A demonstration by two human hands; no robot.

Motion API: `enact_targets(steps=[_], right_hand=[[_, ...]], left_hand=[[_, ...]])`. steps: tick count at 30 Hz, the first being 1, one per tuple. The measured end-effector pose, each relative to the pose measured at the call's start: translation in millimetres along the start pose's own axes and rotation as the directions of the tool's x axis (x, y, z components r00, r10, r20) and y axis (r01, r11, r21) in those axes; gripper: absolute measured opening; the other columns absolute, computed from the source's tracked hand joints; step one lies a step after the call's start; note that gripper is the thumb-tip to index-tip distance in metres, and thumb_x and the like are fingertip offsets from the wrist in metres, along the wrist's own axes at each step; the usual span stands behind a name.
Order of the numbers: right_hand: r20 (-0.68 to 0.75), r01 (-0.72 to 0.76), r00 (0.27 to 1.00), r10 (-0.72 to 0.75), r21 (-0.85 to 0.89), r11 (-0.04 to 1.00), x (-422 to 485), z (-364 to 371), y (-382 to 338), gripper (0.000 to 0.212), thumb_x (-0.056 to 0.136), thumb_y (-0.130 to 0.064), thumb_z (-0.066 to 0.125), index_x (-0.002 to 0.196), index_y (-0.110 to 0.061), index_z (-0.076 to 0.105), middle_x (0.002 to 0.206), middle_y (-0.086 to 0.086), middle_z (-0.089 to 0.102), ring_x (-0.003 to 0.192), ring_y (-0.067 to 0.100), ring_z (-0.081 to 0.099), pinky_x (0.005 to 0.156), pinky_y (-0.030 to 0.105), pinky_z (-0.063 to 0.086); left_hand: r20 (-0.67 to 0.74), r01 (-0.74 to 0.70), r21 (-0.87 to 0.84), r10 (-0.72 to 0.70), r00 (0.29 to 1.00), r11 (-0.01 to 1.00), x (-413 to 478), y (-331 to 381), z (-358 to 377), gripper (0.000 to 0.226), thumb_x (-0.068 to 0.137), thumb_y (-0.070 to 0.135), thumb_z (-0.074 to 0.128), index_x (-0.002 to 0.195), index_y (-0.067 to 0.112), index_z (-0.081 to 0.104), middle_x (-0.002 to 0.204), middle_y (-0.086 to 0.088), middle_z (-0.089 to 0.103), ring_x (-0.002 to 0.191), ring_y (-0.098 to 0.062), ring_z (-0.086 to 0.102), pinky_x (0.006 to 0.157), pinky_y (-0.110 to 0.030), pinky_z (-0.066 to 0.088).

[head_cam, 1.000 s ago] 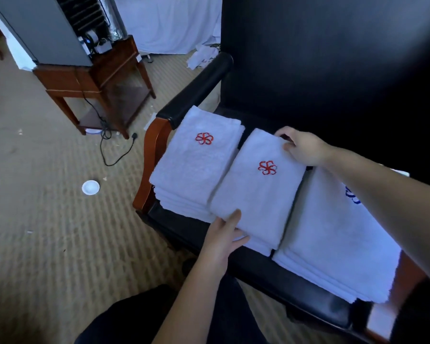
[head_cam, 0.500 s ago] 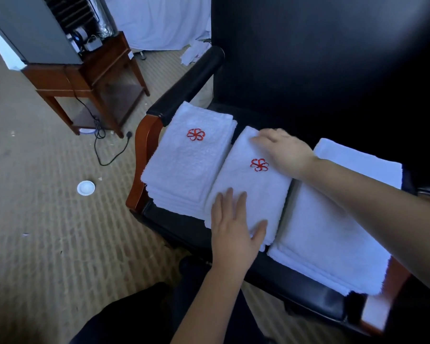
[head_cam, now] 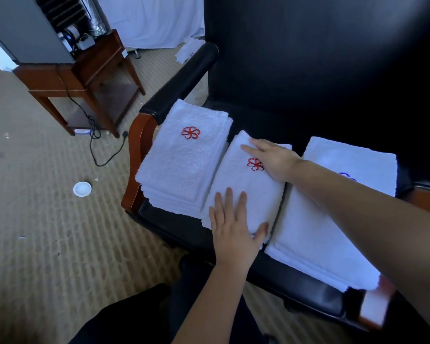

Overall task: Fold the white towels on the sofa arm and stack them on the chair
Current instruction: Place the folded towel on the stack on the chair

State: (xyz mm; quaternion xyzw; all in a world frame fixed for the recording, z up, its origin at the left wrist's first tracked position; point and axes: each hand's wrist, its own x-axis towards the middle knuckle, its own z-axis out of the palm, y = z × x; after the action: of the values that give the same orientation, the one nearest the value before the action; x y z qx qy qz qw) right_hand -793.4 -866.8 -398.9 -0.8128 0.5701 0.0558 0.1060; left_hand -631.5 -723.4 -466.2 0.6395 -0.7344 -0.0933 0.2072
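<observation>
Pressing flatter since: left hand (head_cam: 233, 227), right hand (head_cam: 273, 160), towel (head_cam: 248, 192).

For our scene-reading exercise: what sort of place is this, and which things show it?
Probably a hotel guest room: stacks of folded white towels with embroidered logos on a black armchair, a small fridge on a wooden stand, and white bed linen hanging to the carpet behind.

On the black chair (head_cam: 296, 276) I see, lying flat, a red-flower towel stack (head_cam: 184, 165) at nine o'clock, a folded red-flower towel (head_cam: 236, 175) at centre, and a blue-marked towel (head_cam: 303, 239) at three.
</observation>
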Motion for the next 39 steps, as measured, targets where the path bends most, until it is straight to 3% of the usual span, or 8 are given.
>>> enact_targets(steps=[5, 9, 12, 15, 19, 23, 32, 39], right_hand=[[0.001, -0.038, 0.999, 0.038, 0.039, 0.999, -18.7, -24.0, -8.0, 0.075, 0.094, -0.003, 0.042, 0.155, -0.033, 0.01, 0.162, -0.008, 0.003, 0.149, 0.016, 0.005, 0.117, 0.04, 0.024], [-0.141, -0.04, 0.988, 0.061, 0.144, 0.989, -46.9, -40.7, -13.2, 0.058, 0.096, -0.012, 0.045, 0.15, -0.031, 0.031, 0.158, -0.008, 0.023, 0.144, 0.017, 0.021, 0.114, 0.033, 0.028], [-0.224, -0.017, 0.973, 0.054, 0.161, 0.987, -72.1, -43.8, -26.5, 0.047, 0.098, -0.011, 0.045, 0.143, -0.025, 0.044, 0.151, -0.003, 0.038, 0.138, 0.019, 0.034, 0.109, 0.031, 0.033], [-0.323, -0.015, 0.943, 0.083, 0.208, 0.978, -103.6, -49.3, -48.9, 0.054, 0.091, 0.001, 0.047, 0.14, -0.021, 0.048, 0.146, -0.001, 0.044, 0.133, 0.02, 0.039, 0.095, 0.026, 0.039], [-0.417, 0.055, 0.904, 0.095, 0.334, 0.941, -149.4, -56.8, -90.1, 0.039, 0.094, -0.009, 0.051, 0.129, -0.022, 0.059, 0.129, -0.002, 0.06, 0.118, 0.015, 0.053, 0.088, 0.029, 0.047], [-0.464, 0.092, 0.883, 0.07, 0.318, 0.944, -200.2, -65.5, -129.9, 0.037, 0.097, -0.017, 0.053, 0.134, -0.024, 0.055, 0.136, -0.003, 0.055, 0.126, 0.015, 0.047, 0.09, 0.034, 0.048], [-0.555, 0.192, 0.825, 0.107, 0.453, 0.871, -298.4, -30.9, -206.0, 0.031, 0.095, -0.018, 0.058, 0.125, -0.021, 0.062, 0.124, -0.006, 0.064, 0.116, 0.015, 0.054, 0.084, 0.02, 0.037], [-0.523, 0.273, 0.852, 0.038, 0.504, 0.819, -310.6, -22.3, -256.8, 0.03, 0.095, -0.018, 0.056, 0.125, -0.018, 0.063, 0.123, -0.004, 0.065, 0.115, 0.012, 0.055, 0.089, 0.019, 0.038]], left_hand=[[0.134, -0.004, -0.084, 0.015, 0.991, 0.996, -0.3, -2.1, -33.7, 0.078, 0.08, 0.063, 0.037, 0.142, 0.017, 0.048, 0.154, -0.008, 0.036, 0.144, -0.032, 0.028, 0.116, -0.045, 0.027], [0.051, -0.045, -0.088, 0.049, 0.997, 0.995, -5.0, -16.6, -73.2, 0.055, 0.087, 0.046, 0.045, 0.125, 0.01, 0.064, 0.136, -0.01, 0.058, 0.123, -0.028, 0.056, 0.097, -0.042, 0.052], [0.011, -0.091, -0.039, 0.091, 0.996, 0.995, -16.0, -19.9, -96.0, 0.043, 0.089, 0.03, 0.06, 0.126, 0.009, 0.062, 0.139, -0.012, 0.054, 0.125, -0.032, 0.053, 0.104, -0.045, 0.045], [0.045, -0.021, -0.093, 0.025, 0.999, 0.995, -28.5, -14.3, -126.9, 0.045, 0.097, 0.027, 0.056, 0.139, 0.014, 0.049, 0.149, -0.003, 0.042, 0.137, -0.02, 0.036, 0.115, -0.032, 0.03], [0.02, -0.042, -0.14, 0.045, 0.999, 0.989, -48.2, -6.7, -172.8, 0.041, 0.098, 0.026, 0.054, 0.138, 0.017, 0.049, 0.142, 0.004, 0.047, 0.131, -0.013, 0.039, 0.105, -0.022, 0.033], [-0.009, -0.065, -0.121, 0.064, 0.998, 0.99, -79.1, -9.7, -218.8, 0.039, 0.096, 0.027, 0.056, 0.133, 0.018, 0.053, 0.138, 0.007, 0.051, 0.127, -0.013, 0.044, 0.093, -0.015, 0.029], [-0.149, -0.049, -0.083, 0.036, 0.988, 0.995, -189.8, -26.6, -288.8, 0.026, 0.096, 0.027, 0.056, 0.121, 0.021, 0.062, 0.126, 0.013, 0.057, 0.116, -0.01, 0.051, 0.087, -0.02, 0.04], [-0.25, 0.092, -0.027, -0.095, 0.964, 0.995, -255.8, -45.6, -303.1, 0.024, 0.096, 0.027, 0.057, 0.119, 0.023, 0.063, 0.119, 0.012, 0.061, 0.113, -0.01, 0.052, 0.082, -0.02, 0.036]])
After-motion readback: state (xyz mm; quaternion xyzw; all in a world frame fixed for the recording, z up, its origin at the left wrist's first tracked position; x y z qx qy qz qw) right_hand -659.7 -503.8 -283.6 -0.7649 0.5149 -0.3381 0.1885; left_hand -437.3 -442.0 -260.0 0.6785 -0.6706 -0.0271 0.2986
